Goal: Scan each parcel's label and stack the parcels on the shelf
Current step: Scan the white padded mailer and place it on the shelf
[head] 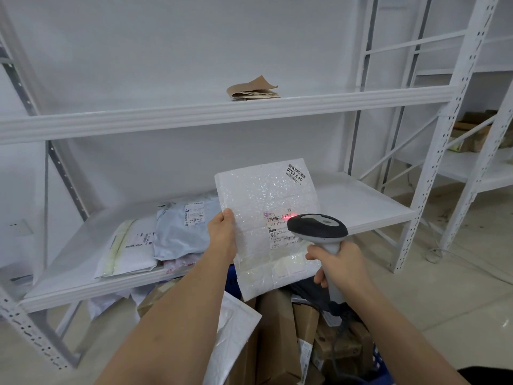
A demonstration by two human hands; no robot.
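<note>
On shelf (361,207): 2 parcels (155,234), 1 held (266,218).

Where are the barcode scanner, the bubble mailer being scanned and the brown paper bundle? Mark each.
barcode scanner (317,226), head view, on its dark head.
bubble mailer (258,195), head view, on its bare upper face.
brown paper bundle (254,88), head view, on its top sheet.

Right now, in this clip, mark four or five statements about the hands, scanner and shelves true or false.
1. The left hand holds the white bubble-wrap mailer by its edge. True.
2. The grey handheld barcode scanner lies on the shelf. False: the right hand grips its handle.
3. A red scan light falls on the mailer's label. True.
4. The upper white metal shelf holds cardboard boxes. False: only folded brown paper.
5. Pale plastic parcels lie on the lower shelf. True.
</note>
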